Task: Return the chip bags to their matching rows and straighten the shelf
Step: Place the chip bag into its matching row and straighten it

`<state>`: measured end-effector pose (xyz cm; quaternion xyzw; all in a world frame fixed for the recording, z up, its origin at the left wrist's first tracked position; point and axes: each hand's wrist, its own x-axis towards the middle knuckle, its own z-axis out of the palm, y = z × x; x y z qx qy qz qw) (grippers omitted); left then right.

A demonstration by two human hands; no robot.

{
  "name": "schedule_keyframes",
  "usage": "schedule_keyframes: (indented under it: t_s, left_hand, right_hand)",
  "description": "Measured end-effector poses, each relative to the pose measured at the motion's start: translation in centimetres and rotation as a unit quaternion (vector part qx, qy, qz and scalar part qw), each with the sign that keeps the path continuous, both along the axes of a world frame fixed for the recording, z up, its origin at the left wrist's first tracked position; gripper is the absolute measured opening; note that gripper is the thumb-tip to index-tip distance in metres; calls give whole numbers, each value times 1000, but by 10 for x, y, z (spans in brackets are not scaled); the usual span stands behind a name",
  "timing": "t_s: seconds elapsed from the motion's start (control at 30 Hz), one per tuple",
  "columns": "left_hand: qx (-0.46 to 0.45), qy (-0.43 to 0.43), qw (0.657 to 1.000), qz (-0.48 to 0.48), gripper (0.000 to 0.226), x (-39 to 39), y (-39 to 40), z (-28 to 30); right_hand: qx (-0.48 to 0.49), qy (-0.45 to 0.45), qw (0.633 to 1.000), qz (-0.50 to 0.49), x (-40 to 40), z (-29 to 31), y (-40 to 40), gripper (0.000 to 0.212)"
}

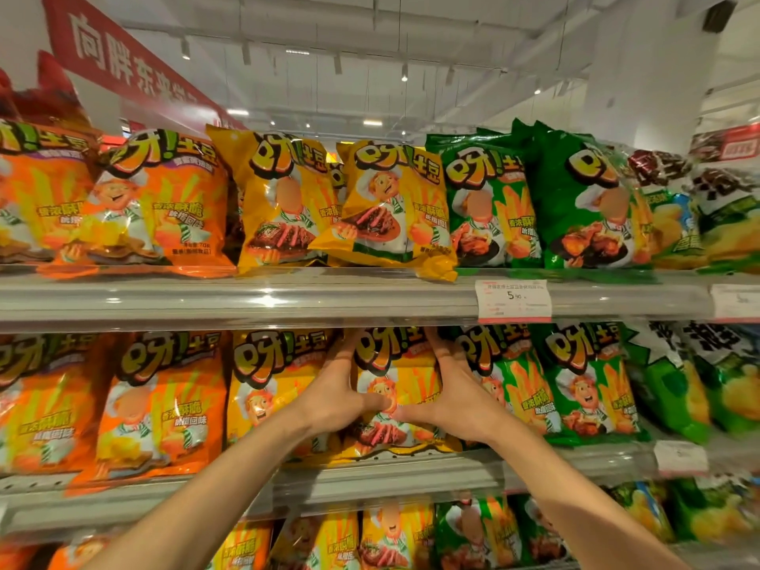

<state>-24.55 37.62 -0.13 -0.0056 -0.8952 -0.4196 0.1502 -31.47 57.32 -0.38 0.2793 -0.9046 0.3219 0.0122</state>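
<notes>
A yellow chip bag (405, 370) stands on the middle shelf (370, 475) between another yellow bag (271, 376) and the green bags (514, 384). My left hand (337, 388) grips its left edge and my right hand (456, 388) grips its right edge. Both thumbs press on the bag's front and nearly meet. My fingers reach behind the bag's sides and are partly hidden. On the top shelf (329, 294), a yellow bag (395, 207) leans tilted, its lower corner hanging over the shelf lip.
Orange bags (164, 401) fill the left of each shelf, yellow bags the middle and green bags the right. Darker mixed bags (707, 376) sit at the far right. A price tag (513, 300) hangs on the top shelf's rail. A lower shelf holds more bags (395, 536).
</notes>
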Motion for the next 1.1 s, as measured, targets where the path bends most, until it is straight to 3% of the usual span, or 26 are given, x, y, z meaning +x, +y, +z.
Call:
schedule_keyframes:
  t_s: [0.13, 0.23, 0.33, 0.4, 0.5, 0.63, 0.93, 1.1]
  left_hand:
    - [-101, 12, 994, 50, 93, 15, -5, -7]
    - [-202, 106, 970, 89, 68, 34, -15, -15]
    - [-324, 207, 912, 141, 44, 45, -35, -21]
    - [-373, 221, 881, 191, 39, 47, -49, -26]
    - [-382, 164, 881, 228, 55, 45, -62, -35]
    - [-388, 150, 886, 206, 65, 39, -75, -46]
    - [-396, 139, 886, 197, 67, 37, -80, -46]
    - [-339, 176, 904, 190, 55, 45, -68, -42]
  right_hand:
    - [62, -7, 998, -14, 3, 2, -3, 134]
    - [98, 35, 994, -26, 8, 3, -7, 127]
    - [96, 170, 979, -53, 17, -5, -21, 108]
    - [110, 259, 958, -56, 22, -13, -37, 90]
    - [122, 322, 937, -62, 30, -25, -61, 74]
    - [131, 350, 923, -91, 31, -33, -78, 74]
    - [141, 339, 923, -111, 29, -34, -86, 71]
    - [57, 290, 951, -86, 35, -30, -75, 70]
